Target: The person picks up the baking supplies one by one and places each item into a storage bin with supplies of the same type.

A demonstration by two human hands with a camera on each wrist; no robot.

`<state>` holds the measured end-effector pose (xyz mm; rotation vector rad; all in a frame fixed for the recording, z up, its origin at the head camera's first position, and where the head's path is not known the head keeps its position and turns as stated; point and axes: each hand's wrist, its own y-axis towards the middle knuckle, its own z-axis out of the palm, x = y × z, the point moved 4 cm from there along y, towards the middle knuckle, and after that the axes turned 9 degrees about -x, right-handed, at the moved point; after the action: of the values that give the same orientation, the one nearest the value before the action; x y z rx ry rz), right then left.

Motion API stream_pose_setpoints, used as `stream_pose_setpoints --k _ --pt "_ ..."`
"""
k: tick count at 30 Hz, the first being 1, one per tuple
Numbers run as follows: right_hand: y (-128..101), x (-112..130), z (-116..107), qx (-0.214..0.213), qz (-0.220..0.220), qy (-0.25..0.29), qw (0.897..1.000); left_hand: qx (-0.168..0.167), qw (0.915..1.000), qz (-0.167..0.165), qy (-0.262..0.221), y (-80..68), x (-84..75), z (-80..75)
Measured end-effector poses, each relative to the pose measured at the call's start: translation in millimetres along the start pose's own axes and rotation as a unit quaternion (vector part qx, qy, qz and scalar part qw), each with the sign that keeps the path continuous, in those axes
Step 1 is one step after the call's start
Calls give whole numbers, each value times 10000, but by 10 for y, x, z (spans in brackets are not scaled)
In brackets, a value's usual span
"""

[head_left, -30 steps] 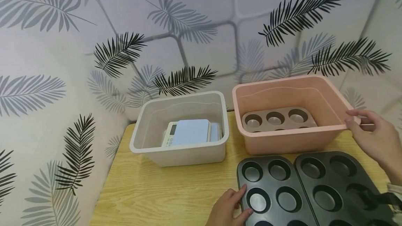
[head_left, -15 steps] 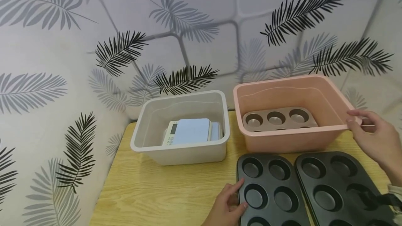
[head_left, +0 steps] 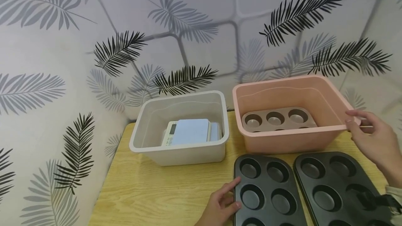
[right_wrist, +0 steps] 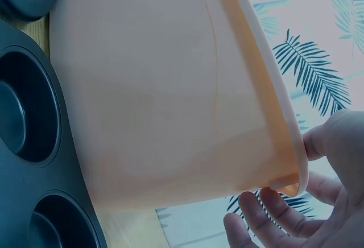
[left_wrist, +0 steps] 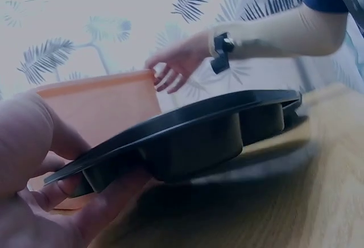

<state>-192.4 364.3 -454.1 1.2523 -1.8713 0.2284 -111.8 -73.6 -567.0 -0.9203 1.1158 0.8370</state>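
My left hand [head_left: 232, 194] grips the left edge of a black muffin tray [head_left: 267, 191] at the table's front. In the left wrist view the thumb lies on top and fingers curl beneath the tray [left_wrist: 199, 128], whose held edge is lifted off the wood. A second black muffin tray [head_left: 336, 187] lies beside it on the right. My right hand [head_left: 353, 121] holds the front right corner of the pink bin [head_left: 292, 138], thumb on the rim [right_wrist: 296, 145] and fingers under it. A bronze muffin tray [head_left: 276, 118] lies inside the pink bin.
A white bin [head_left: 179, 152] holding a kitchen scale [head_left: 188, 132] stands to the left of the pink bin. Both bins sit at the back of the wooden table [head_left: 157, 191], against a leaf-patterned wall. A black wrist strap [head_left: 377, 200] hangs over the right tray.
The left black muffin tray and my left hand have shifted slightly to the left. My right hand stays on the pink bin's corner.
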Motion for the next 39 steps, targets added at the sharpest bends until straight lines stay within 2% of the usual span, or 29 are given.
stream_pose_setpoints --k 7,18,26,31,37,39 --pt "-15 5 22 -111 1 89 9999 436 9973 -251 -539 -114 -221 -52" --pt "-18 12 27 -253 -83 205 9994 801 9946 38 -654 -221 -671 -3" --pt "-10 -3 26 -310 -83 277 9991 911 9929 651 -391 -186 -1039 17" --pt "-18 -18 7 -368 -147 477 9981 981 9906 943 -132 -106 -1176 14" --pt "-30 -34 13 -529 -136 718 9959 1145 9832 1423 63 27 -1318 10" --pt "-24 -43 16 -565 -152 797 9951 1159 9822 1472 128 74 -1368 6"
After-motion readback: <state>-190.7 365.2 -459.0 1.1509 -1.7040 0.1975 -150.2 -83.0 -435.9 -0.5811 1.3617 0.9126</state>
